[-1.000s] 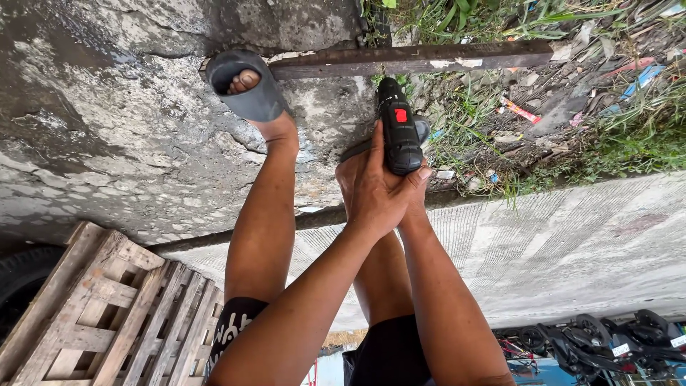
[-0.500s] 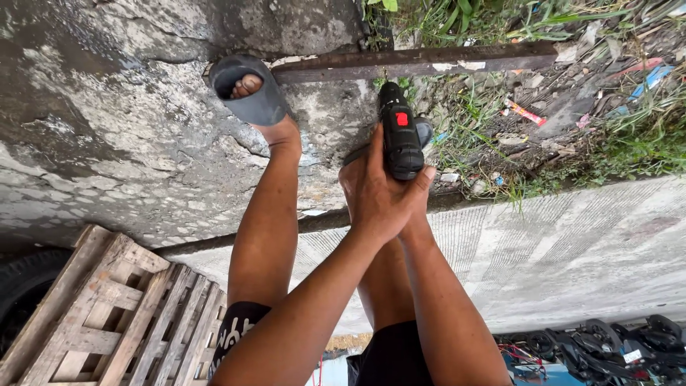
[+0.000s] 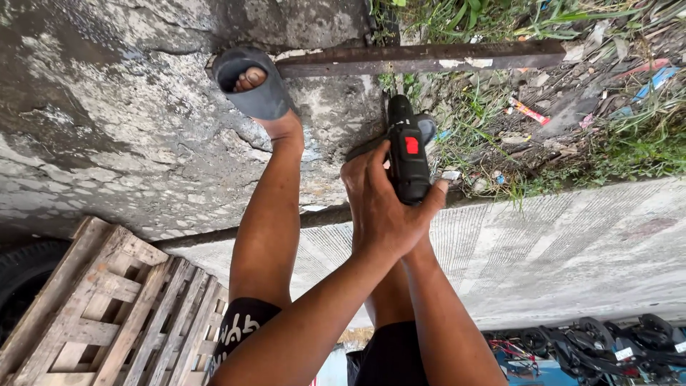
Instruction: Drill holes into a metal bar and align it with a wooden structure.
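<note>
Both my hands wrap a black cordless drill (image 3: 407, 154) with a red button, its nose pointing down at the cracked concrete just below a rusty metal bar (image 3: 421, 57). My left hand (image 3: 377, 207) lies on top, fingers over the body and thumb on the right side. My right hand (image 3: 420, 244) is mostly hidden under it at the grip. My bare leg runs up to a foot in a grey sandal (image 3: 254, 89), whose toe rests by the left end of the bar. The other foot is hidden behind my hands.
A wooden pallet (image 3: 107, 307) lies at the lower left beside a dark tyre (image 3: 18, 275). Weeds and litter (image 3: 543, 114) cover the ground right of the bar. A pale ribbed concrete slab (image 3: 557, 250) crosses the right; black machine parts (image 3: 607, 339) sit at the bottom right.
The drill and both hands have shifted slightly toward me, away from the rusty bar. The sandalled foot has stayed put.
</note>
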